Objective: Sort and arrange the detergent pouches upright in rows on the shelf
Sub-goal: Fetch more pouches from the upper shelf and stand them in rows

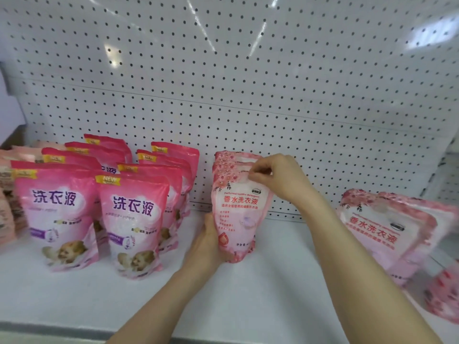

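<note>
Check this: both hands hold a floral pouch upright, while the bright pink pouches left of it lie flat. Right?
No. The head view shows the bright pink pouches standing upright in rows, not flat; the left hand and right hand do hold the floral pouch upright.

Both bare forearms reached forward from the lower edge of the view, the left rising from bottom centre and the right coming in from the bottom right corner on a longer, steeper slant. The left hand (pixel 206 242) sat low with its wrist nearly straight, cupping the lower left edge of a pouch (pixel 238 209), thumb along the edge and fingers hidden behind. The right hand (pixel 278 180) was higher, wrist bent downward and back of the hand toward the camera, its curled fingertips (pixel 255 175) pinching the pouch's top.
</note>
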`<action>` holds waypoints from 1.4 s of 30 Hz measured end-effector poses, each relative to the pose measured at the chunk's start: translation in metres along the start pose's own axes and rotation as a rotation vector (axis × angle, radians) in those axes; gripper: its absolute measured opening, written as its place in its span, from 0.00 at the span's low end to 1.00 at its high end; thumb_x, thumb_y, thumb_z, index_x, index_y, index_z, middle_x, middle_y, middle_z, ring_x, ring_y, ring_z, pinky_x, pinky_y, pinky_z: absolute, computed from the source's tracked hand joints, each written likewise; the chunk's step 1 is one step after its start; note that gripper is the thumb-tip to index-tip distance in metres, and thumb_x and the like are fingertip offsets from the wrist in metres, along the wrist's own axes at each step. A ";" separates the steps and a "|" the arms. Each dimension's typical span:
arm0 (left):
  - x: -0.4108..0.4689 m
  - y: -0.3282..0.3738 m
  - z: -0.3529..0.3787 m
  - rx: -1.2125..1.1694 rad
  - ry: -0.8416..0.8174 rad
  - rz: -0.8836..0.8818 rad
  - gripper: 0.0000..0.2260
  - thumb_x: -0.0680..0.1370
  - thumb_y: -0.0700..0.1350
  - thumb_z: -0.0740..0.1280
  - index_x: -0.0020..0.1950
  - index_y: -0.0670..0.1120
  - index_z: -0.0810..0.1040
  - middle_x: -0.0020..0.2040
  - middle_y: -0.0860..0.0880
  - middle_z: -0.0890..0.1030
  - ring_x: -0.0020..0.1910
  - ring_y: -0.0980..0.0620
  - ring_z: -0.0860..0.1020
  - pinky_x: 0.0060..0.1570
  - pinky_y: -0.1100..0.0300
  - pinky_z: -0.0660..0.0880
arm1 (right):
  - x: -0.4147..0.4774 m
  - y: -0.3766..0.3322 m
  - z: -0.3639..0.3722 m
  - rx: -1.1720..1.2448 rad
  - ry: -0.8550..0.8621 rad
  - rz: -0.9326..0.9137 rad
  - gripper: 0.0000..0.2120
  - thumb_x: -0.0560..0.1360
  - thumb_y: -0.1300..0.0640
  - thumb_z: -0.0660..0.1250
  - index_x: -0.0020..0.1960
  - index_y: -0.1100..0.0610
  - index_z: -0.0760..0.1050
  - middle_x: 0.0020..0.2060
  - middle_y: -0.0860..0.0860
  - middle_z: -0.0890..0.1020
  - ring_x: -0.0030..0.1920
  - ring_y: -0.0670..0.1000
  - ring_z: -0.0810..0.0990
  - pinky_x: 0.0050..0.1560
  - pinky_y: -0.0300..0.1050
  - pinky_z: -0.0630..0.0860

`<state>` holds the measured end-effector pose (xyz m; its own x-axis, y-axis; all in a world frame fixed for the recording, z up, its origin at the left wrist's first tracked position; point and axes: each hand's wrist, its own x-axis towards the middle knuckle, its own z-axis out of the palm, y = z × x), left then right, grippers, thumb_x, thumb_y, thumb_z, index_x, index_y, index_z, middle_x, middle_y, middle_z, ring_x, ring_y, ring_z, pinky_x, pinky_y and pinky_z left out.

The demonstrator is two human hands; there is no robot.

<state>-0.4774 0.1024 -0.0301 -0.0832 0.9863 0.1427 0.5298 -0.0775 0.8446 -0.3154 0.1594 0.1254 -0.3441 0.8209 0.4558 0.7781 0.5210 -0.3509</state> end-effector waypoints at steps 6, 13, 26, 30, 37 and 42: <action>-0.010 -0.001 -0.005 0.019 0.001 0.039 0.43 0.59 0.59 0.74 0.68 0.58 0.55 0.63 0.54 0.74 0.59 0.50 0.76 0.57 0.48 0.76 | -0.029 0.013 0.015 -0.097 0.233 0.004 0.08 0.78 0.54 0.67 0.55 0.52 0.82 0.47 0.50 0.83 0.50 0.53 0.80 0.50 0.49 0.76; -0.063 0.012 0.013 0.130 0.338 0.301 0.29 0.72 0.39 0.73 0.69 0.46 0.65 0.62 0.44 0.69 0.56 0.49 0.72 0.56 0.53 0.72 | -0.161 0.043 0.018 -0.031 0.613 0.155 0.14 0.78 0.62 0.66 0.62 0.53 0.79 0.55 0.47 0.82 0.54 0.49 0.79 0.54 0.42 0.75; -0.021 0.127 0.148 -0.175 -0.238 0.247 0.36 0.71 0.46 0.76 0.74 0.47 0.61 0.67 0.49 0.72 0.62 0.50 0.73 0.63 0.53 0.71 | -0.287 0.152 -0.040 0.013 0.769 0.583 0.18 0.79 0.63 0.62 0.67 0.52 0.71 0.56 0.50 0.82 0.54 0.51 0.81 0.57 0.50 0.77; 0.001 0.146 0.177 -0.255 -0.243 0.170 0.41 0.62 0.49 0.80 0.69 0.50 0.63 0.62 0.51 0.77 0.59 0.50 0.77 0.59 0.47 0.76 | -0.274 0.162 -0.053 0.049 0.531 0.470 0.28 0.80 0.61 0.62 0.78 0.53 0.58 0.68 0.51 0.75 0.62 0.50 0.76 0.62 0.45 0.73; -0.018 0.125 0.170 -0.216 -0.004 0.162 0.30 0.65 0.51 0.78 0.64 0.53 0.70 0.56 0.56 0.81 0.52 0.54 0.80 0.49 0.55 0.79 | -0.240 0.186 -0.028 0.333 0.431 0.610 0.41 0.78 0.58 0.66 0.80 0.59 0.41 0.78 0.56 0.57 0.78 0.55 0.57 0.77 0.54 0.57; -0.045 0.105 0.144 -0.246 0.078 0.143 0.36 0.61 0.61 0.76 0.66 0.56 0.69 0.56 0.58 0.82 0.53 0.56 0.81 0.49 0.53 0.80 | -0.218 0.191 -0.022 0.433 0.515 0.731 0.31 0.77 0.49 0.68 0.74 0.59 0.61 0.66 0.58 0.71 0.66 0.59 0.72 0.64 0.53 0.72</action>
<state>-0.2960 0.0707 -0.0219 -0.0924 0.9493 0.3006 0.3215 -0.2572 0.9113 -0.0804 0.0751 -0.0229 0.4936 0.8259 0.2723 0.4140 0.0522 -0.9088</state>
